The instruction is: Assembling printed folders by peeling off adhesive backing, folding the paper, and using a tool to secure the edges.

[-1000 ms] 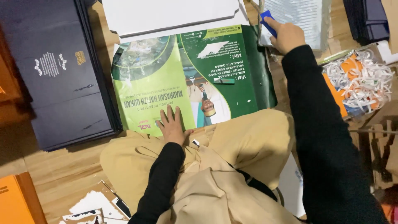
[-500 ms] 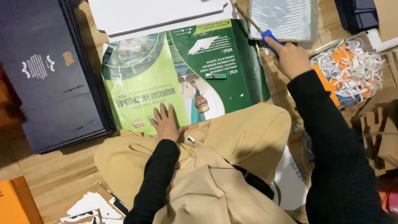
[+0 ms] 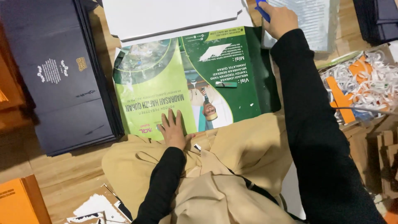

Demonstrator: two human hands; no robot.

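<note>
Blue tool [image 3: 262,9] in right hand [image 3: 280,18], top out of frame

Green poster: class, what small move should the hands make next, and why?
Probably draw the blue tool in the right hand down the green poster's right edge; the left hand already presses its near edge flat, and the tool sits at the far corner.

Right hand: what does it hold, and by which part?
The right hand grips a blue tool around its handle; its working end is hidden.
</note>
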